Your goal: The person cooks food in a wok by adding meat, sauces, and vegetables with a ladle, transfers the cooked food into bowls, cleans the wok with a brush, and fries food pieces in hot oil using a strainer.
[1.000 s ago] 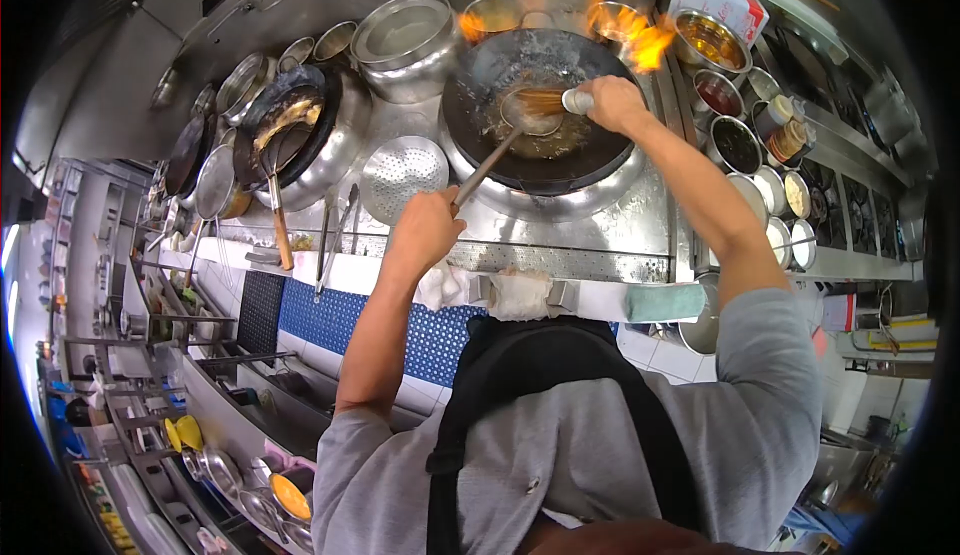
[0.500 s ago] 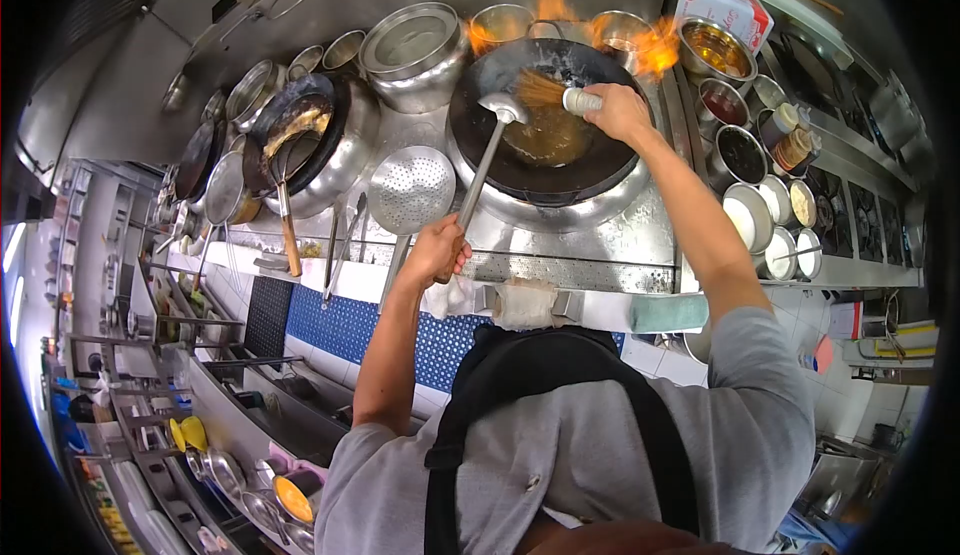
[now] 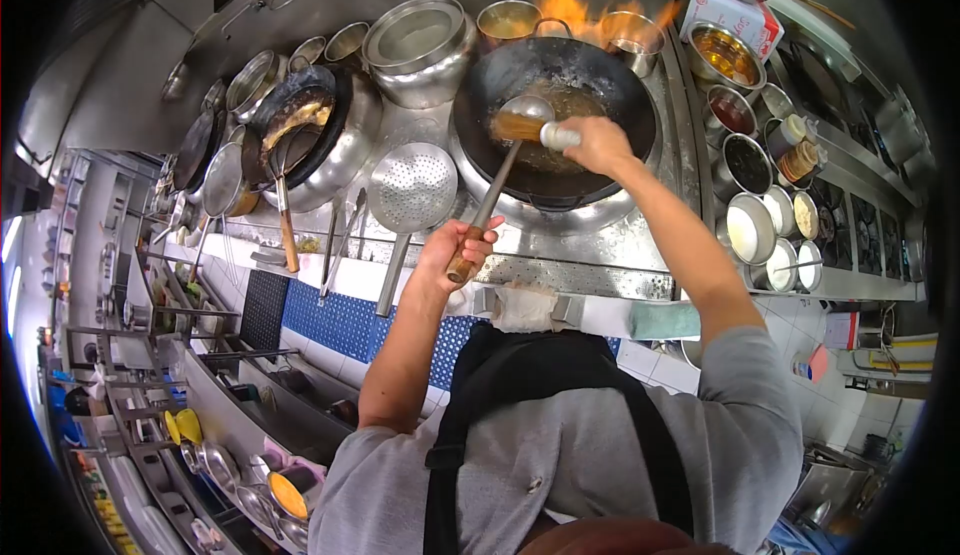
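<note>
A large dark wok (image 3: 625,85) with some liquid in its bottom sits on the steel stove. My left hand (image 3: 458,253) is wrapped round the wooden handle of a ladle (image 3: 500,180), whose bowl is inside the wok. In my right hand (image 3: 598,145) is the pale grip of a bristle brush (image 3: 520,127). Its bristles are over the ladle's bowl and partly cover it. Whether they touch the bowl is hard to tell.
Flames (image 3: 565,3) rise behind the wok. A perforated skimmer (image 3: 412,187) lies left of it, and a second wok (image 3: 262,120) stands further left. Sauce containers (image 3: 748,163) line the right side. A lidded pot (image 3: 416,40) is at the back.
The ladle's bowl has turned and moved lower into the wok, and my left hand has shifted its hold on the handle. My right hand has brought the brush down and left onto the bowl.
</note>
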The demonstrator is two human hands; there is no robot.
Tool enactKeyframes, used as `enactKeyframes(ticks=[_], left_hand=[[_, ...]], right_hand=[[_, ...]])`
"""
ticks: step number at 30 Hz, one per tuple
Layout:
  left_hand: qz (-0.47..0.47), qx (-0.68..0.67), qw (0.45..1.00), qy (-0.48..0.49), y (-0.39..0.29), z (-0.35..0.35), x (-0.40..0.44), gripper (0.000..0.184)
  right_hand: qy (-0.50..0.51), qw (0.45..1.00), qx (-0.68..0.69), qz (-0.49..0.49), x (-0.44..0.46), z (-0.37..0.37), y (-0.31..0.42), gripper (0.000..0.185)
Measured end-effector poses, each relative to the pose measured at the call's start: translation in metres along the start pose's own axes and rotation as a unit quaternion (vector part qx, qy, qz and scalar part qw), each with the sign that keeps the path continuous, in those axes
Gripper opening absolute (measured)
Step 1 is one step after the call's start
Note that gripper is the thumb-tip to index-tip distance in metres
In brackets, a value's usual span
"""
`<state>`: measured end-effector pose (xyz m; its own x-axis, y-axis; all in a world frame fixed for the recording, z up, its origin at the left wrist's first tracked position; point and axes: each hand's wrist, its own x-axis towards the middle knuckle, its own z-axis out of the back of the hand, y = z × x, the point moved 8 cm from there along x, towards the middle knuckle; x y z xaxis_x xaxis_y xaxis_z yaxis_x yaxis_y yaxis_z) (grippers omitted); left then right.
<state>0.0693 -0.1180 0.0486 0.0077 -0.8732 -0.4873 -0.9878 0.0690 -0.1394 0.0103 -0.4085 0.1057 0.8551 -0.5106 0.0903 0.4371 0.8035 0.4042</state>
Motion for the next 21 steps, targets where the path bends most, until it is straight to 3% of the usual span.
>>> enactKeyframes(ticks=[1, 3, 4, 5, 7, 9, 10, 12, 13, 16, 17, 19, 21], left_hand=[[-0.005, 0.017, 1.000, -0.011, -0.002, 0.004, -0.002, 0.042], [-0.021, 0.051, 0.998, -0.028, -0.010, 0.009, -0.007, 0.037], [-0.054, 0.226, 0.969, -0.085, -0.018, 0.015, -0.012, 0.034], [-0.084, 0.390, 0.906, -0.143, -0.025, 0.019, -0.021, 0.031], [-0.166, 0.668, 0.695, -0.206, -0.040, 0.034, -0.036, 0.031], [-0.324, 0.771, 0.495, -0.236, -0.044, 0.038, -0.062, 0.035], [-0.395, 0.803, 0.376, -0.240, -0.042, 0.032, -0.078, 0.038], [-0.378, 0.775, 0.437, -0.256, -0.030, 0.046, -0.090, 0.042], [-0.370, 0.760, 0.461, -0.269, -0.023, 0.060, -0.094, 0.041], [-0.379, 0.735, 0.497, -0.263, -0.021, 0.056, -0.094, 0.042], [-0.387, 0.726, 0.513, -0.247, -0.019, 0.051, -0.091, 0.043], [-0.442, 0.688, 0.542, -0.194, -0.015, 0.058, -0.082, 0.039], [-0.352, 0.590, 0.703, -0.185, -0.013, 0.032, -0.080, 0.035]], right_hand=[[0.028, 0.999, 0.017, -0.008, 0.007, -0.021, -0.012, 0.043], [0.016, 0.999, -0.036, -0.017, 0.022, 0.016, -0.011, 0.043], [0.007, 0.998, -0.063, -0.017, 0.027, 0.040, -0.004, 0.043], [-0.062, 0.996, -0.057, -0.008, 0.021, 0.066, 0.006, 0.043], [-0.142, 0.990, -0.011, 0.017, 0.001, 0.112, 0.027, 0.044], [-0.147, 0.985, 0.004, 0.092, -0.005, 0.120, 0.033, 0.044], [-0.112, 0.991, -0.019, 0.070, 0.004, 0.114, 0.021, 0.043], [-0.043, 0.996, -0.074, 0.029, 0.017, 0.114, 0.004, 0.042], [-0.046, 0.997, -0.062, -0.006, 0.015, 0.123, -0.004, 0.041], [-0.182, 0.979, 0.089, -0.006, -0.007, 0.145, -0.003, 0.043], [-0.150, 0.979, 0.133, -0.042, -0.012, 0.146, 0.007, 0.042], [-0.115, 0.991, 0.074, -0.005, 0.001, 0.137, 0.002, 0.042], [-0.113, 0.993, 0.026, 0.002, 0.002, 0.136, 0.002, 0.041]])
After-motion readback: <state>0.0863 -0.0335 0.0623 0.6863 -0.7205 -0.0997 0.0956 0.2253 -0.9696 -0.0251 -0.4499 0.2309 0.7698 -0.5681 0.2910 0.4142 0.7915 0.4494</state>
